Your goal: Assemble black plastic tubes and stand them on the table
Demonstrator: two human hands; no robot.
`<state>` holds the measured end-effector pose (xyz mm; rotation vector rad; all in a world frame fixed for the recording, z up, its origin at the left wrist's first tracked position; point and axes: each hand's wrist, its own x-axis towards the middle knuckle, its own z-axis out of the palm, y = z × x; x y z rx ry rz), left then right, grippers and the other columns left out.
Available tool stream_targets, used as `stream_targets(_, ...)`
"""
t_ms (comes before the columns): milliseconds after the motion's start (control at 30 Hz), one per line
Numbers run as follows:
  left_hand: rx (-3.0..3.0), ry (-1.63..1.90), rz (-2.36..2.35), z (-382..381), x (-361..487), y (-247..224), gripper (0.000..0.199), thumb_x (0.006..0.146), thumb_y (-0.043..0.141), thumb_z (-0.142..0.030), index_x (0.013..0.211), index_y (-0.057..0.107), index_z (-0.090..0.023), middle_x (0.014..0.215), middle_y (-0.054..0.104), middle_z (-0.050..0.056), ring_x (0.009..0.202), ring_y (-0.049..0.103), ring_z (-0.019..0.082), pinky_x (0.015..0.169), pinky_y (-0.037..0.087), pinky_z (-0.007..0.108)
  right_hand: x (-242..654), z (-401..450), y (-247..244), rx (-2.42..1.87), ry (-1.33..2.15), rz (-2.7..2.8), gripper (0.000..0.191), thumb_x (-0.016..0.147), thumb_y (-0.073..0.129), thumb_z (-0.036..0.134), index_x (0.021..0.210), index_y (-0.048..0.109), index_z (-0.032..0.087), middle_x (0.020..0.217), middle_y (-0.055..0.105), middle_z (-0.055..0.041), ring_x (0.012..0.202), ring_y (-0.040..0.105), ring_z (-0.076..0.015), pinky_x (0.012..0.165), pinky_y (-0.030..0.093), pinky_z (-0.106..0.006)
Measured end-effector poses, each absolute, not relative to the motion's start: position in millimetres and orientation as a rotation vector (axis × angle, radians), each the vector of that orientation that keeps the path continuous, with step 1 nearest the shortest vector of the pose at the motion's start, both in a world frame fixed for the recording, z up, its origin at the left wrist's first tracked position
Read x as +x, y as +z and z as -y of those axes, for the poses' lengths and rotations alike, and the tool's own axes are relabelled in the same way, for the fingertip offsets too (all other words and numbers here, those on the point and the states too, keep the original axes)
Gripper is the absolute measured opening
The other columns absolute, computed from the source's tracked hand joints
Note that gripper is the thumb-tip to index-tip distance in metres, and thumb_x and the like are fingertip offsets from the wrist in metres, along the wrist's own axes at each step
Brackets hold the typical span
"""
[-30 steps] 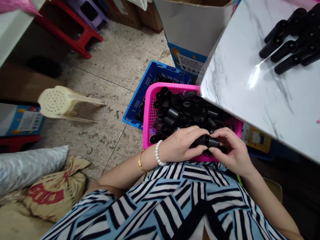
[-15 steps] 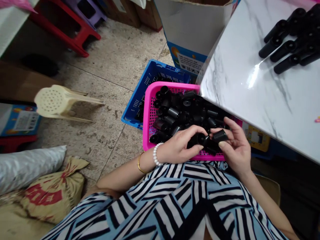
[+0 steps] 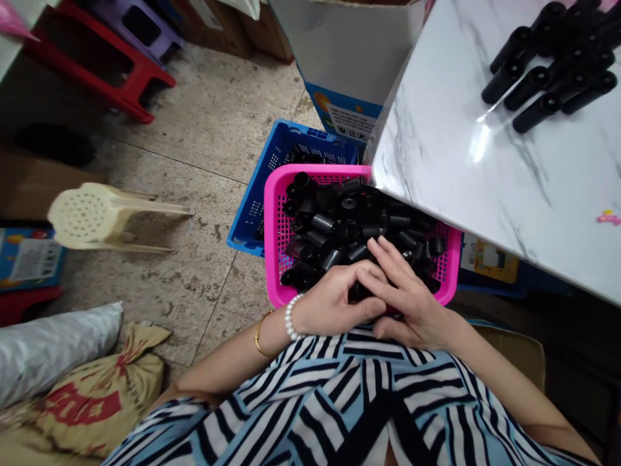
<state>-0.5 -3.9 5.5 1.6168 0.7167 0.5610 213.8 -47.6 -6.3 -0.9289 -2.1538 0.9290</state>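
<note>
Over the near side of a pink basket (image 3: 270,226), both hands meet. My left hand (image 3: 334,299), with a pearl bracelet at the wrist, curls its fingers and thumb round a black cylinder (image 3: 358,292), only partly visible. My right hand (image 3: 412,299) bends inward, its fingertips against the left fingers; whatever lies beneath its palm is hidden. Many short black cylinders (image 3: 324,224) lie jumbled in the basket. On the white marbled table (image 3: 436,129), longer black tubes (image 3: 536,111) stand grouped at the upper right.
Partly beneath the pink basket is a blue crate (image 3: 247,194). Behind them stands a large carton (image 3: 339,58). A cream stool (image 3: 82,217) and a tied sack (image 3: 107,395) are on the left. The table corner overhangs the basket.
My right hand has moved left and turned over against my left hand, and the black piece it held is now out of sight. The view has shifted slightly.
</note>
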Motion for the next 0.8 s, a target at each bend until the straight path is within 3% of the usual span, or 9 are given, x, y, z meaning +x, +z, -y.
stream_targets(67,1.562,0.567,-0.773,3.1,-2.9,8.5,0.021,0.099,0.060,-0.035,0.089,0.063,-0.016,0.079,0.066,0.000,0.071,0.059,0.011,0.068,0.049,0.023,221.7,47.2,-6.0,-0.970,0.828,2.165,0.074,0.098,0.061,0.055,0.162,0.039,0.025,0.173,0.026,-0.0125,0.156,0.036,-0.0323,0.123,0.040,-0.054)
stream_targets(133,1.546,0.561,-0.860,0.7,-5.2,9.5,0.025,0.101,0.056,-0.031,0.082,0.061,-0.016,0.068,0.058,-0.003,0.061,0.049,0.009,0.061,0.041,0.022,235.6,47.5,-9.2,-1.274,0.631,2.048,0.055,0.102,0.057,0.043,0.154,0.052,0.025,0.157,0.054,-0.0120,0.140,0.058,-0.0270,0.116,0.050,-0.046)
stream_targets(233,1.528,0.595,-0.930,-2.2,-6.5,6.2,0.026,0.101,0.054,-0.030,0.079,0.059,-0.016,0.068,0.055,-0.003,0.062,0.047,0.009,0.061,0.038,0.023,259.2,45.0,-17.6,-1.816,0.297,1.876,0.037,0.104,0.049,0.030,0.134,0.069,0.023,0.124,0.076,-0.0095,0.113,0.071,-0.0243,0.105,0.054,-0.042)
stream_targets(333,1.541,0.603,-0.903,-2.7,-2.5,1.8,0.031,0.102,0.051,-0.036,0.079,0.059,-0.016,0.070,0.055,-0.001,0.064,0.048,0.010,0.063,0.039,0.024,270.3,38.5,-22.8,-2.067,0.118,2.115,0.035,0.101,0.050,0.029,0.127,0.072,0.020,0.120,0.074,-0.0123,0.108,0.065,-0.0294,0.098,0.053,-0.045)
stream_targets(500,1.630,0.603,-0.875,-3.4,6.2,2.4,0.033,0.104,0.050,-0.038,0.081,0.059,-0.017,0.071,0.058,-0.001,0.064,0.051,0.010,0.064,0.042,0.023,260.6,31.4,-23.9,-2.268,-0.101,2.340,0.043,0.099,0.047,0.027,0.139,0.060,0.015,0.129,0.062,-0.0220,0.105,0.058,-0.0346,0.076,0.052,-0.042)
stream_targets(633,1.749,0.592,-0.890,-4.3,4.7,1.2,0.027,0.092,0.071,-0.043,0.092,0.062,-0.018,0.081,0.063,0.000,0.069,0.054,0.012,0.066,0.044,0.024,259.4,32.0,-25.6,-2.350,-0.151,2.411,0.032,0.101,0.039,0.020,0.123,0.061,0.013,0.113,0.065,-0.0193,0.093,0.060,-0.0296,0.061,0.042,-0.035)
stream_targets(733,1.805,0.616,-0.854,-4.0,2.7,-0.8,0.028,0.086,0.080,-0.039,0.083,0.061,-0.017,0.083,0.062,0.001,0.074,0.057,0.013,0.070,0.047,0.025,266.3,31.2,-22.3,-2.290,-0.131,2.517,0.021,0.101,0.040,0.020,0.107,0.060,0.017,0.103,0.067,-0.0139,0.089,0.062,-0.0261,0.058,0.035,-0.033)
stream_targets(800,1.827,0.681,-0.809,-3.9,1.8,0.6,0.029,0.087,0.080,-0.036,0.076,0.061,-0.016,0.080,0.060,0.002,0.075,0.057,0.013,0.070,0.047,0.025,270.5,28.5,-19.0,-2.230,-0.072,2.575,0.017,0.100,0.045,0.023,0.108,0.058,0.019,0.099,0.068,-0.0114,0.089,0.063,-0.0252,0.059,0.034,-0.032)
